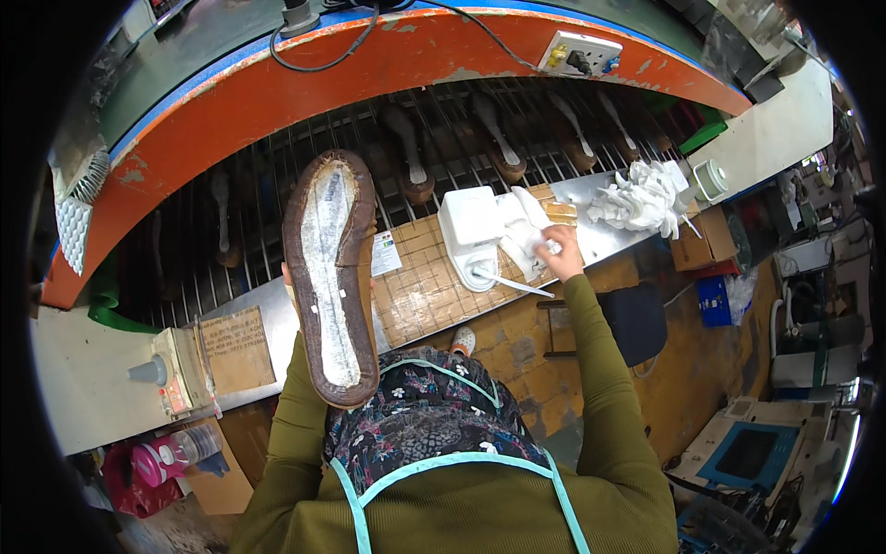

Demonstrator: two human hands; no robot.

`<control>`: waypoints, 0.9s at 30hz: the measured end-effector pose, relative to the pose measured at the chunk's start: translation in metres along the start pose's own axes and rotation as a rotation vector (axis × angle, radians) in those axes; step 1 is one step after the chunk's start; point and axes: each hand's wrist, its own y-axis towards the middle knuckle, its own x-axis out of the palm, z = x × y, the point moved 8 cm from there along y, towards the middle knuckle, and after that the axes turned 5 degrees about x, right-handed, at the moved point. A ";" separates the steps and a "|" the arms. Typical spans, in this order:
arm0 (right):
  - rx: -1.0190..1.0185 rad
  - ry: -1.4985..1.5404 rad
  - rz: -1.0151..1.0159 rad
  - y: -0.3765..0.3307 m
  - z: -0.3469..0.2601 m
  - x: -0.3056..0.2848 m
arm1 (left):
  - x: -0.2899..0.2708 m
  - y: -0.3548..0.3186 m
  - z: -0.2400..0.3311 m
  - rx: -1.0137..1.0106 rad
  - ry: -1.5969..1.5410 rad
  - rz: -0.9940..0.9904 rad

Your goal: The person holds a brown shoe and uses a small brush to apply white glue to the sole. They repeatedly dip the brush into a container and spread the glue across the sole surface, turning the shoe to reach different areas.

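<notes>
My left hand grips a brown shoe upper from behind, held up with its underside facing me. A long whitish insole runs down the middle of that underside. The shoe hides most of the hand. Over the work ledge on the right, the fingers of my right hand are closed on a small wad of white cloth. Beside that hand lie more white cloths. Just left of them stands a white plastic container, with a white stick-like handle sticking out at its base.
A slatted rack under the orange beam carries several shoes. Crumpled white cloths are heaped at the ledge's right end. Brown board covers the ledge's middle. A dark stool stands right of my arm.
</notes>
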 end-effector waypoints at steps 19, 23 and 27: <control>0.241 -0.189 -0.141 -0.125 -0.017 -0.079 | 0.003 0.029 -0.022 -0.034 -0.041 -0.111; 0.158 0.148 -0.354 -0.134 -0.150 -0.093 | 0.019 0.056 -0.022 0.086 0.071 -0.195; -0.169 0.688 -0.456 -0.127 -0.279 -0.074 | 0.051 0.069 -0.032 0.036 0.010 -0.373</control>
